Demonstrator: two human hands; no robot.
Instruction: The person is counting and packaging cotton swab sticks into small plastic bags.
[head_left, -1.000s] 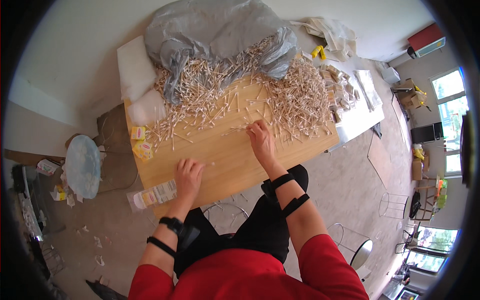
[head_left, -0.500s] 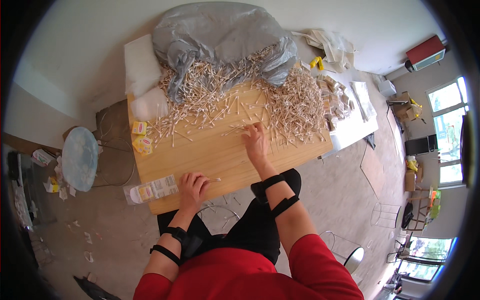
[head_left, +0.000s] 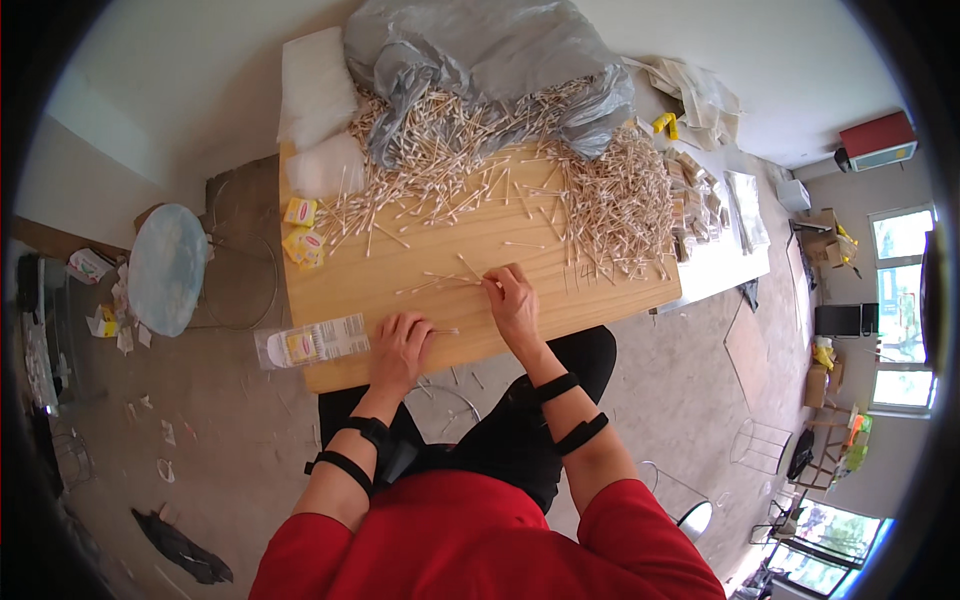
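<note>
My right hand (head_left: 514,306) is over the middle of the wooden table, fingertips pinched together on a few cotton swabs (head_left: 468,267) that stick out to its left. My left hand (head_left: 401,346) rests near the table's front edge, its fingers curled over cotton swabs whose white tips (head_left: 453,331) poke out on the right. How many lie under the palm is hidden. To its left lies a clear printed packet (head_left: 340,337) with a yellow and white label. A loose swab (head_left: 523,245) lies on the wood above the right hand.
A grey plastic bag (head_left: 490,45) spills a wide heap of swabs (head_left: 620,205) across the back of the table (head_left: 350,285). Small yellow packs (head_left: 302,247) sit at the left edge. Bundled swabs (head_left: 697,200) lie at the right. A round stool (head_left: 168,270) stands to the left.
My right hand has drawn back toward me from the heap's edge, bringing swabs in its fingertips. The left hand stays near the front edge. The whole view has shifted slightly.
</note>
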